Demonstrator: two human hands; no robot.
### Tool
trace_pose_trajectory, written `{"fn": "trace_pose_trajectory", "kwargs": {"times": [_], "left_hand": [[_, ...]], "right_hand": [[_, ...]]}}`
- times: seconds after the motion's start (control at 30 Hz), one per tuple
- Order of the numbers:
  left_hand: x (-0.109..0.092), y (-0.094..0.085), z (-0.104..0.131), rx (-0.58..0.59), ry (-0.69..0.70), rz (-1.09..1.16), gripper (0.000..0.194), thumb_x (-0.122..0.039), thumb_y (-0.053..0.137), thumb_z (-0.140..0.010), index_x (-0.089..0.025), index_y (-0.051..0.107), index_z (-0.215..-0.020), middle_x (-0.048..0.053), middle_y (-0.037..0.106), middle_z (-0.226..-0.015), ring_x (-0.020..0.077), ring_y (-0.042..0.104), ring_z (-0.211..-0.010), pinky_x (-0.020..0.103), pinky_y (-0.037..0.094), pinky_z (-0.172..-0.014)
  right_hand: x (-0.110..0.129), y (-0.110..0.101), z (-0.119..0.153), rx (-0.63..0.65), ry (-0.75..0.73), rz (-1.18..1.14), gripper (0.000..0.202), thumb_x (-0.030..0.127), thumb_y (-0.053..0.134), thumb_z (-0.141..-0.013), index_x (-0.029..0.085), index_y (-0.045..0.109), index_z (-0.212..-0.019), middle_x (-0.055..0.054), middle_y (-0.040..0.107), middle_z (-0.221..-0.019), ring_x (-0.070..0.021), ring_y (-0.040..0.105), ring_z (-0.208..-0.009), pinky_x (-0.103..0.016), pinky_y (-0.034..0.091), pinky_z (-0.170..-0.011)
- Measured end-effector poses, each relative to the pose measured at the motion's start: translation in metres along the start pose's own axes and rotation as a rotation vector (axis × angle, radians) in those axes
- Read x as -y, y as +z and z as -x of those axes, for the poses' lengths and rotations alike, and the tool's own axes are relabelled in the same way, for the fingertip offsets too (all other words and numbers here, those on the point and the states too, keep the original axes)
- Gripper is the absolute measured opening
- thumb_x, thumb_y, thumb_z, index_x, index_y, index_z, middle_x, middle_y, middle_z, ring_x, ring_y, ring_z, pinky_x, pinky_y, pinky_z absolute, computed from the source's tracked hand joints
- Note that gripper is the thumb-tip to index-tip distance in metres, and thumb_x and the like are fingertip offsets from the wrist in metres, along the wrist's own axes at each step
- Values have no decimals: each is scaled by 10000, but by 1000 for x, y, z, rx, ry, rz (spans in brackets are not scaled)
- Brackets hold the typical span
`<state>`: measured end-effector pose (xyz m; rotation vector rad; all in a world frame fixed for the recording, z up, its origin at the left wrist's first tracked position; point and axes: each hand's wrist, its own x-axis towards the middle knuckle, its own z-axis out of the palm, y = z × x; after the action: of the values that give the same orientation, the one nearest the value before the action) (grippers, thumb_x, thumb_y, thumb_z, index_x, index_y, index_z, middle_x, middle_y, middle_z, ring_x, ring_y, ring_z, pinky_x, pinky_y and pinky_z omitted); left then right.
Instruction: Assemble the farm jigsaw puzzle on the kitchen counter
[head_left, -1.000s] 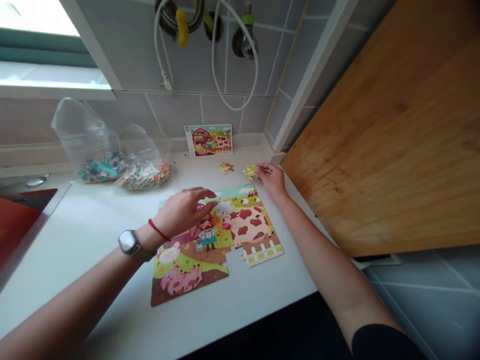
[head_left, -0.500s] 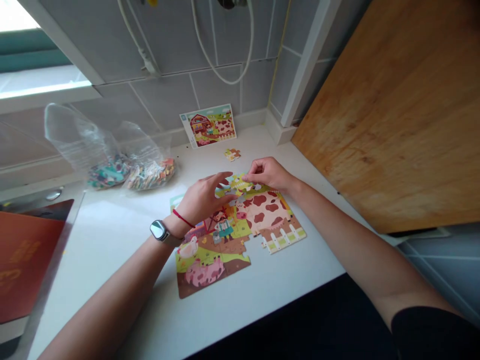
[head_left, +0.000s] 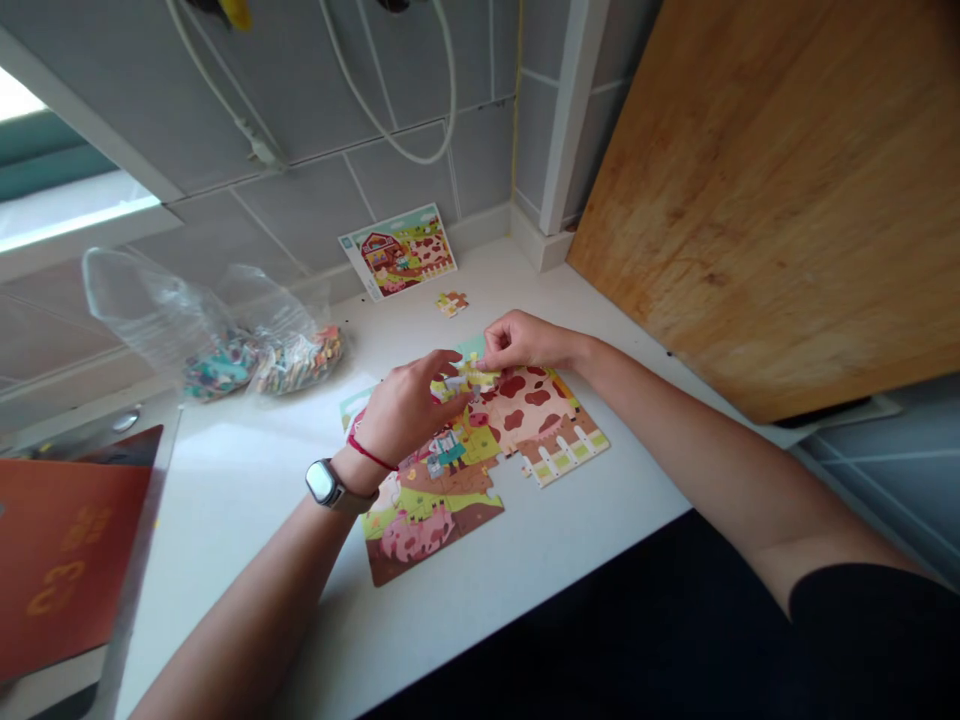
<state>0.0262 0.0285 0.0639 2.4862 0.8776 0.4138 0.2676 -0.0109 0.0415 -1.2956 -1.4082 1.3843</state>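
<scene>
A farm jigsaw puzzle (head_left: 450,500) lies partly joined on the white table, with a gap in its front edge between the pig part and the white fence. My left hand (head_left: 411,402) is over its upper left part, thumb and fingers apart, with nothing seen held. My right hand (head_left: 517,343) pinches a green and yellow puzzle piece (head_left: 480,377) at the puzzle's back edge. One loose puzzle piece (head_left: 452,303) lies behind the puzzle, near a picture card (head_left: 401,252) that leans on the wall.
Two clear plastic bags (head_left: 296,358) of pieces stand at the back left. An orange-red folder (head_left: 67,560) is at the far left. A wooden board (head_left: 780,220) rises on the right. A white cable (head_left: 397,145) hangs on the tiled wall.
The camera view has shifted and tilted slightly. Both hands stay over the back of the puzzle in nearly the same pose.
</scene>
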Motion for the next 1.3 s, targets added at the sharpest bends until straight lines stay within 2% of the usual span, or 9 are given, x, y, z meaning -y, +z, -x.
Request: {"fn": "trace_pose_trajectory", "kwargs": {"times": [0.1, 0.23, 0.3, 0.4, 0.53, 0.67, 0.83, 1.13, 1.3], "left_hand": [[1, -2, -2, 51, -20, -26, 272, -348, 754, -905, -251, 729, -1158, 15, 822, -965, 215, 778, -842, 356, 623, -800], [13, -4, -5, 43, 8, 31, 507, -372, 808, -875, -249, 663, -1345, 44, 813, -1093, 221, 776, -940, 360, 640, -845], [20, -5, -6, 36, 19, 33, 549, -352, 799, -882, -244, 634, -1394, 58, 805, -1137, 229, 770, -998, 359, 647, -845], [28, -8, -8, 83, 29, 6, 418, -315, 759, -901, -250, 692, -1309, 58, 801, -1155, 232, 769, -1016, 353, 652, -838], [34, -11, -8, 148, 45, -54, 281, -292, 739, -902, -245, 747, -1179, 58, 801, -1139, 240, 773, -983, 376, 644, -870], [36, -11, -8, 152, 55, -148, 258, -306, 742, -916, -258, 763, -1168, 67, 787, -1131, 250, 761, -971, 402, 620, -908], [39, -7, -10, 173, 63, -158, 253, -298, 744, -921, -235, 773, -1165, 83, 755, -1170, 261, 742, -1031, 414, 604, -954], [40, -5, -11, 192, 64, -190, 336, -251, 795, -867, -212, 781, -1200, 103, 718, -1186, 279, 718, -1060, 434, 588, -991], [40, -3, -12, 189, 48, -176, 295, -223, 821, -843, -222, 797, -1137, 86, 716, -1142, 267, 716, -1035, 423, 582, -981]], "right_hand": [[-2, -2, -1, 8, -15, -7, 461, 392, 985, -602, 177, 578, -632, 48, 638, -546, -80, 571, -486, -169, 418, -461], [-9, -5, -7, -51, -21, -78, 451, 400, 980, -610, 173, 682, -861, 27, 718, -641, -94, 601, -528, -186, 455, -495], [-12, -4, -10, -69, -61, -28, 421, 431, 956, -638, 156, 738, -871, 5, 733, -667, -100, 610, -560, -193, 451, -511], [-16, 5, -14, -126, -126, 48, 356, 449, 917, -681, 147, 776, -806, -21, 757, -717, -122, 645, -630, -221, 480, -581], [-19, 23, -13, -216, -165, 264, 181, 338, 851, -787, 168, 796, -816, -11, 760, -722, -135, 660, -665, -242, 479, -657], [-17, 34, -10, -274, -199, 542, 20, 206, 807, -852, 187, 805, -846, 7, 737, -725, -127, 633, -667, -249, 444, -707], [-18, 33, -11, -247, -279, 669, 27, 161, 837, -839, 173, 813, -844, -43, 739, -925, -142, 641, -757, -266, 452, -757], [-21, 34, -10, -219, -273, 730, 98, 176, 824, -869, 208, 853, -957, -57, 704, -1027, -188, 680, -891, -301, 480, -848], [-19, 32, -10, -181, -256, 752, 117, 188, 816, -886, 212, 852, -995, -59, 688, -1063, -180, 669, -914, -295, 476, -863]]}}
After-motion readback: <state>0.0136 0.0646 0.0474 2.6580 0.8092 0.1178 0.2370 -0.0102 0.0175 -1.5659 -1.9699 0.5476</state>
